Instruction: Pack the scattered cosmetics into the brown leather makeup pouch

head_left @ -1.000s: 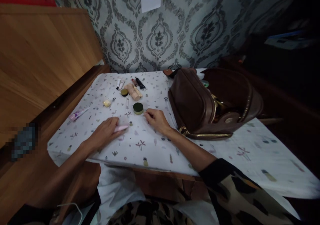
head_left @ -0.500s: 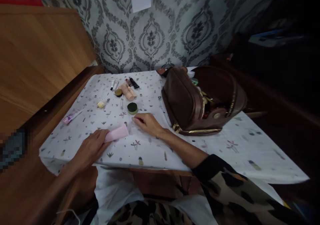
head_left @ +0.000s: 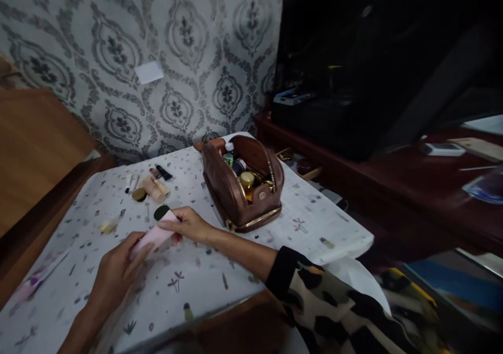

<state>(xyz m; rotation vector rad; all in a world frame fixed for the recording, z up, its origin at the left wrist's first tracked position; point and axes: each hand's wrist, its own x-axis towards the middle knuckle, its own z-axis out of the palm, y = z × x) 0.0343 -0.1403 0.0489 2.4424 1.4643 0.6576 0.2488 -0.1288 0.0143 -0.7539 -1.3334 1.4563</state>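
A pink squeeze tube (head_left: 156, 237) is raised a little over the patterned tablecloth, held at both ends. My left hand (head_left: 117, 265) wraps round its lower left end. The fingers of my right hand (head_left: 190, 225) are closed on its upper right end. Just behind that end sits a round jar with a dark green lid (head_left: 161, 212), partly covered by the tube. To the right of my hands stands a brown leather toiletry bag (head_left: 220, 186), unzipped, with several bottles and a gold-capped jar (head_left: 247, 179) inside.
Beige tubes (head_left: 153, 188), a black tube (head_left: 164, 172) and a gold-lidded jar (head_left: 139, 195) lie toward the back left. A small yellowish item (head_left: 107, 227) and a blurred pink-purple tube (head_left: 33, 283) lie farther left. A dark red cabinet (head_left: 393, 186) stands at the right.
My right hand, earlier apart from the pink tube, now grips its far end. The tube is lifted and tilted more. My view has turned to the right.
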